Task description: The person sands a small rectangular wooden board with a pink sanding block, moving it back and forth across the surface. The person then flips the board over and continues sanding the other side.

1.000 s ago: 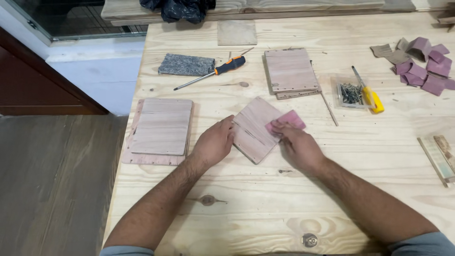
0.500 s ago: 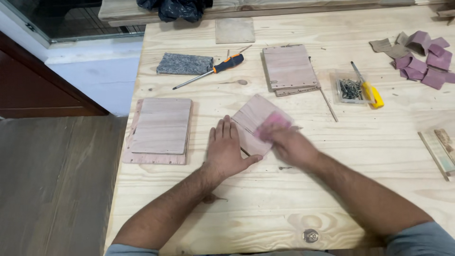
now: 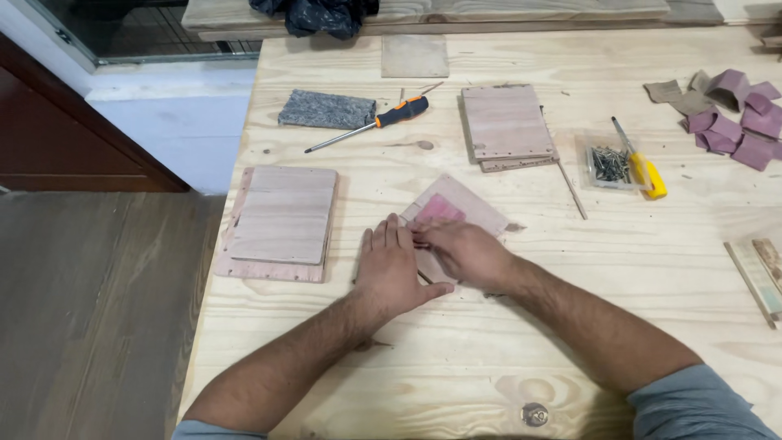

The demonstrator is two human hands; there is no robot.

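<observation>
Since half a second ago the right hand (image 3: 463, 251) has slid the pink sandpaper (image 3: 438, 209) leftward across the small wood panel (image 3: 466, 209), fingers pressed flat on it. The left hand (image 3: 393, 267) lies spread flat against the panel's left edge, holding nothing. The panel sits mid-table (image 3: 570, 342), with bare tabletop near and right; a stacked board (image 3: 281, 222) lies left.

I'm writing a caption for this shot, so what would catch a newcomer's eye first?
Mid-table, both hands meet on a small wood panel: the left hand lies flat beside it while the right hand presses pink sandpaper on it. Behind them lies an orange-handled screwdriver, and at the far right edge a heap of purple sandpaper scraps.
</observation>
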